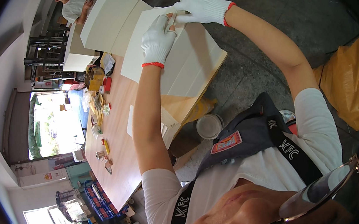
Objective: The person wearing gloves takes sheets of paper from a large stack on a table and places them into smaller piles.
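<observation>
Head view: You stood at the table (117,162), both arms stretched across its corner.
Boards: These pale panels (184,74) lay overlapping on the table, beneath your hands and close to the table edge.
Left hand: Yours (158,42), gloved, was bent over the boards, bare skin showing at two fingertips. Whether it pinched anything could not be determined.
Right hand: Yours (203,6), gloved, met the left at the fingertips. Its grasp, if any, was hidden.
Slip risk: In my judgement, an outward push could have slid the boards off, as they lay so near the edge.
Skin risk: Your bare fingertips could have been nicked, had you drawn them along a board's edge.
Crease risk: Uneven pressure from your two hands could have bent or marked a panel.
Footing: A bucket (209,126) stood near the table; a careless step could have caught it.
</observation>
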Demonstrator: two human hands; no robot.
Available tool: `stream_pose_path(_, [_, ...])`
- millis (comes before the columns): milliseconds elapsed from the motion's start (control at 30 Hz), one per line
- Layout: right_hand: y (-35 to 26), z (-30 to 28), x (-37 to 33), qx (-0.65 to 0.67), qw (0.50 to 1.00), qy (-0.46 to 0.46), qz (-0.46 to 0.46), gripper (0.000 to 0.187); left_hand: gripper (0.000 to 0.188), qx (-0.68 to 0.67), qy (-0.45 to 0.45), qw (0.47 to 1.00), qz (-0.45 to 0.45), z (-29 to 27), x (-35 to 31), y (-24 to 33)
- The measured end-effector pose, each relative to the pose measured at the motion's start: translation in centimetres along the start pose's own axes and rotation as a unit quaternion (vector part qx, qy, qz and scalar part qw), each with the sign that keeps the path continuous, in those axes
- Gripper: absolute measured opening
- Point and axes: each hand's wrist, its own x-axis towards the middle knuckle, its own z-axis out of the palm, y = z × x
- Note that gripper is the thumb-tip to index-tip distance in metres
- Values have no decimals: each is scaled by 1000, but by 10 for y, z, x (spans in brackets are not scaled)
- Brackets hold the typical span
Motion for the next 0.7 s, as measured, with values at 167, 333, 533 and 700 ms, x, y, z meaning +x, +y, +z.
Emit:
stream_pose_path(167, [-8,8,6,240,962,-19,132,49,38,-47,-3,999,-1,-2,-1,-3])
stream_pose_path(333, [-15,17,-2,361,913,17,192,47,44,-259,-40,965,-15,-1,-1,-17])
stream_pose_path(533, [-19,25,-7,355,911,43,206,46,49,-292,-64,954,-39,5,-2,-17])
stream_pose_path(700, [-18,25,-8,352,912,51,204,47,48,-313,-60,947,-44,3,-1,-15])
